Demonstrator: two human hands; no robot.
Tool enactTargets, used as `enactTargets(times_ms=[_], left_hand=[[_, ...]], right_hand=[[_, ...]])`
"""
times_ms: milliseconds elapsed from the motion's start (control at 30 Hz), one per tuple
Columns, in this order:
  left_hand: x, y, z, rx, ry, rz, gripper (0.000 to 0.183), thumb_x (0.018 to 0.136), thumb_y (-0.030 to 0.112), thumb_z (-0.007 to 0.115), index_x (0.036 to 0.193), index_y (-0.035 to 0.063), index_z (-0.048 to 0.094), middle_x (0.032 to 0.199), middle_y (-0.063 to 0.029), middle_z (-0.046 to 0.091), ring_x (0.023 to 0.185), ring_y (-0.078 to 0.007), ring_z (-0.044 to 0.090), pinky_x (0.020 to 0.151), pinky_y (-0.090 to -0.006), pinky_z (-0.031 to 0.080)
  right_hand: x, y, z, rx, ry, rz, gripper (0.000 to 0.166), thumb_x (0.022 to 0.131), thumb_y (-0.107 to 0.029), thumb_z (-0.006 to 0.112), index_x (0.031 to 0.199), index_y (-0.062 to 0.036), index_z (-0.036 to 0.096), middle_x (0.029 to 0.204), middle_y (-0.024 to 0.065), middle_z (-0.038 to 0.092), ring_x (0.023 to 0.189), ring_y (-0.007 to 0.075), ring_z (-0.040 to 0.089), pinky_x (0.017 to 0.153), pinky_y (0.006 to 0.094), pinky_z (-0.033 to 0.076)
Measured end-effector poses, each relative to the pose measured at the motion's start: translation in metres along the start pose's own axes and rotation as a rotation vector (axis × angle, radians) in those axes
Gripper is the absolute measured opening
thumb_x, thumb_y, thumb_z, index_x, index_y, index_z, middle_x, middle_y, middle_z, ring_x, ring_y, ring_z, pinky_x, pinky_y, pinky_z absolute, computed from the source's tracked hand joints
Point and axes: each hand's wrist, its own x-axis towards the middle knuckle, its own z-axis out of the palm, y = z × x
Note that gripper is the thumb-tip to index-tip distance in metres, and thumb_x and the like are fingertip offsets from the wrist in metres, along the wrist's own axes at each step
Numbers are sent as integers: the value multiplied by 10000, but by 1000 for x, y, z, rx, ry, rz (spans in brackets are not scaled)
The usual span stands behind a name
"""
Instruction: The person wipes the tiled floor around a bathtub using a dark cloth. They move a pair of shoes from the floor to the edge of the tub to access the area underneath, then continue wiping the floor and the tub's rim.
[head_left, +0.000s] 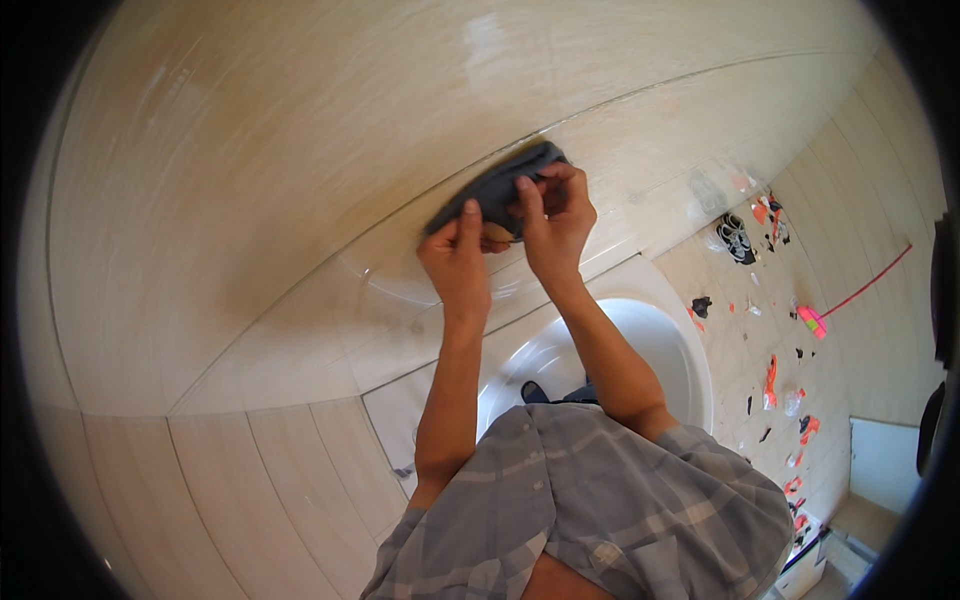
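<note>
A dark grey folded cloth (491, 196) is stretched between my two hands, just in front of the beige tiled wall (315, 180). My left hand (459, 259) pinches its lower left end, thumb on top. Higher up on the right, my right hand (559, 217) grips the other end with thumb and fingers. Between the hands, a small yellowish patch shows under the cloth's lower edge; I cannot tell what it is. Whether the cloth touches the wall is hard to tell. Below my arms is a white bathtub (679, 330), and a dark slipper (533, 392) on my foot shows inside it.
On the tiled floor to the right lie a pair of sneakers (736, 238), a black crumpled scrap (701, 306) and several orange and clear plastic scraps (771, 382). A pink broom (811, 321) with a red handle leans nearby. A pale panel (883, 461) stands at lower right.
</note>
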Motion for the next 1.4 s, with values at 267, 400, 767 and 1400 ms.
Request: enactTargets(times_ms=[267,400,767,1400], left_hand=[[-4,-15,-69,-87,212,130,320,995,160,618,753,-45,665,691,-45,654,599,-99,575,567,-252,475],[-20,-104,-90,-75,240,54,281,1004,178,608,808,-8,685,768,-34,684,657,-97,610,597,-246,478],[-11,-62,-14,244,-31,52,415,1005,281,620,741,-31,698,678,-64,679,586,-107,601,595,-272,500],[-6,18,-104,468,288,250,324,919,206,737,742,-55,660,540,49,451,555,-24,360,477,-256,263]], right_hand=[[-53,-4,43,-310,-301,-344,217,807,-21,761,938,-35,589,801,93,570,602,222,631,516,317,504],[-76,45,12,-389,-361,-269,190,816,-48,729,935,-61,581,836,112,578,623,281,618,539,381,501],[-20,48,-33,-204,-32,-24,150,836,-30,746,903,10,618,712,91,649,620,140,634,572,282,509],[-88,12,50,106,-198,271,171,938,-55,678,831,35,580,690,77,672,637,110,673,563,257,545]])
